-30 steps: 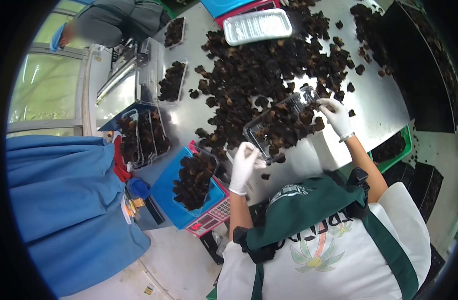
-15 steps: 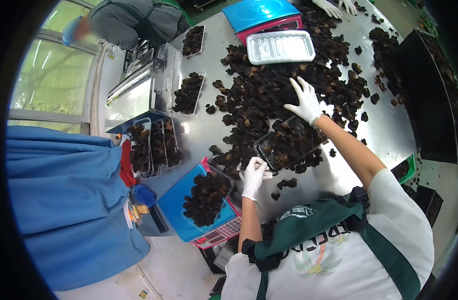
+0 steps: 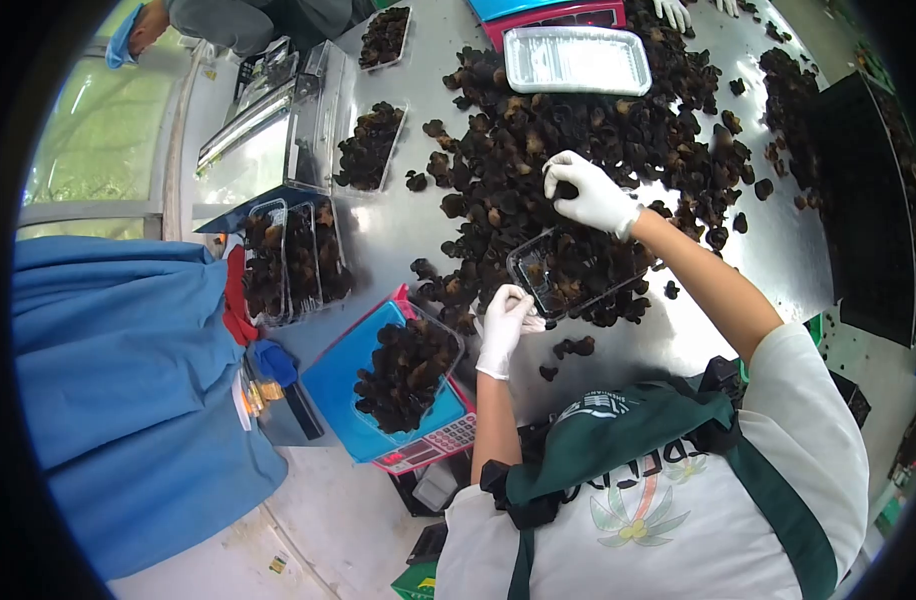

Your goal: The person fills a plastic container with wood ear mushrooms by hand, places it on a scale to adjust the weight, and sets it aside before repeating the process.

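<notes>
My left hand (image 3: 505, 325), in a white glove, pinches the near left corner of a clear plastic tray (image 3: 527, 290). Dark wood ear mushrooms fill most of this tray, leaving its left end partly bare. Above the tray's far side, my gloved right hand (image 3: 590, 192) has its fingers curled around a dark wood ear mushroom (image 3: 565, 190). Behind and beneath that hand spreads a large heap of wood ear mushrooms (image 3: 518, 130).
A blue and pink scale (image 3: 318, 385) bearing a filled tray stands at left. Further filled trays (image 3: 373, 145) line the table's left side. An empty white tray (image 3: 578, 60) rests by the far scale (image 3: 558, 14). Another person's gloved hands (image 3: 673, 12) are at the far edge.
My right hand has gone from spread fingers to a curled grip and shifted slightly left. My left hand stays at the tray corner. The view has shifted a little.
</notes>
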The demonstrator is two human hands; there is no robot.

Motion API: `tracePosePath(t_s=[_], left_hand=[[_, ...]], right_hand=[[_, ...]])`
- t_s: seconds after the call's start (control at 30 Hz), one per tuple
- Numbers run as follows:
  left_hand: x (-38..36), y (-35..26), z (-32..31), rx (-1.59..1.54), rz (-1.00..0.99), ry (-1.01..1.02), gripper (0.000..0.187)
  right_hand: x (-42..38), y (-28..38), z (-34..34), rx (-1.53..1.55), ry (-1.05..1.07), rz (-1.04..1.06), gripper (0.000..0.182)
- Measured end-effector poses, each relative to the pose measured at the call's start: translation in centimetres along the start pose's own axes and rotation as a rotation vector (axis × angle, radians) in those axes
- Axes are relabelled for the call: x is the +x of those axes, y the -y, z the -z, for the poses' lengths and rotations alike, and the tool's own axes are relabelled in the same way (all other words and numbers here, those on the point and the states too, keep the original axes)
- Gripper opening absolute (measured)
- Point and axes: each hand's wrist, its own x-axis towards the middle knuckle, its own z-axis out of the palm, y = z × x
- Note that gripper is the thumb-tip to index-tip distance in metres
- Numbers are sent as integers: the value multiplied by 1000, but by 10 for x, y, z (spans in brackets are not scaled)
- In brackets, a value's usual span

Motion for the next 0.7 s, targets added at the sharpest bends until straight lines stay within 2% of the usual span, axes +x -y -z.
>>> tracePosePath(t_s=[0.07,0.13,0.2,0.23,0.33,0.4,0.47,0.53,0.6,0.7], left_hand=[[1,0,-1,-4,9,8,6],[1,0,-3,8,5,2,6],[0,-1,-5,-4,5,-7,5],[1,-1,-4,22,7,-2,4],[-4,-1,-2,-9,9,-9,4],[-3,2,-1,-20,7,-9,4],[-2,4,-2,-14,4,-9,5],[0,5,-2,10,3,-11,4],[0,6,-1,6,0,-11,5],[2,11,2,11,6,-5,5]], right_hand=[[-19,20,-2,63,36,79,18],[-38,27,-16,99,238,89,30],[-52,26,-26,54,406,-29,41],[-53,27,-26,-21,399,-13,45],[-44,28,-4,63,401,-74,43],[-29,24,17,108,301,-141,40],[-13,5,35,129,108,-28,43],[-19,-7,40,-474,-235,-159,47],[-34,-24,51,-514,-367,-278,58],[-82,-65,55,-485,-437,-435,46]])
